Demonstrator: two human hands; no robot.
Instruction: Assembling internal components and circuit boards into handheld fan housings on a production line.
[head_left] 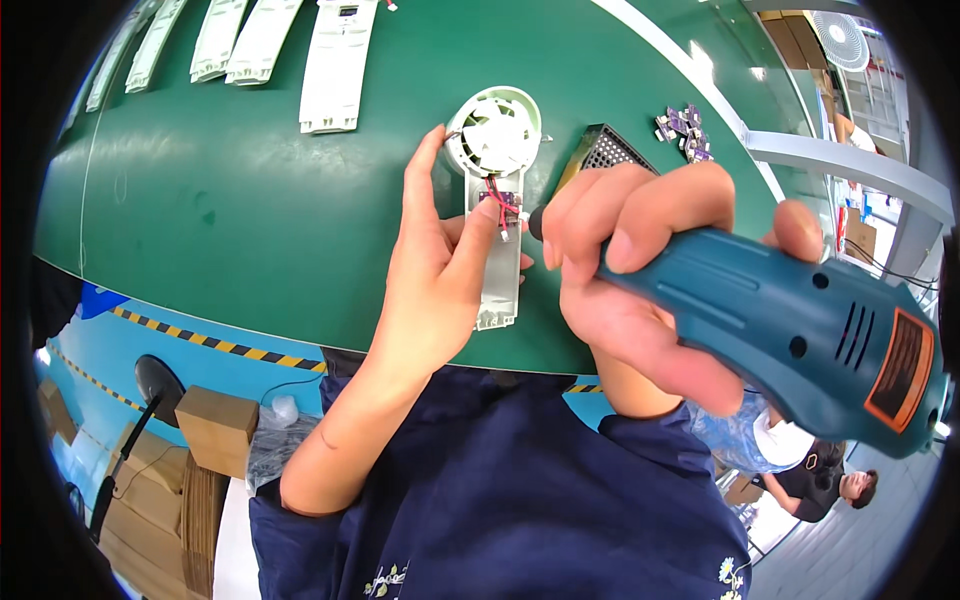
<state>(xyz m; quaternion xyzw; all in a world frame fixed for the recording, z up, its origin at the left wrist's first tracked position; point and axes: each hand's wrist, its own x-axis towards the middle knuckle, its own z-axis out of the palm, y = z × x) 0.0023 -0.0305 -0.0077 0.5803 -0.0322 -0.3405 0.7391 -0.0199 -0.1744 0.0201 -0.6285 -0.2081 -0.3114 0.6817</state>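
My left hand [432, 262] is closed around a pale green handheld fan housing [497, 275], with the round fan head at its far end. Its thumb presses by a small purple circuit board [490, 203], where red and black wires [497, 190] run down from the fan head to a white plug. In my right hand [640, 270] is a teal electric screwdriver [770, 310], held sideways with its dark tip [536, 222] at the housing's right edge, near the board. From this view I cannot tell whether the tip touches it.
Several pale green housing pieces [340, 70] lie at the back left of the green table [240, 200]. Behind my right hand stands a perforated dark metal box [612, 150]. Small purple boards [686, 130] are heaped farther right. A metal frame [830, 160] crosses the right side.
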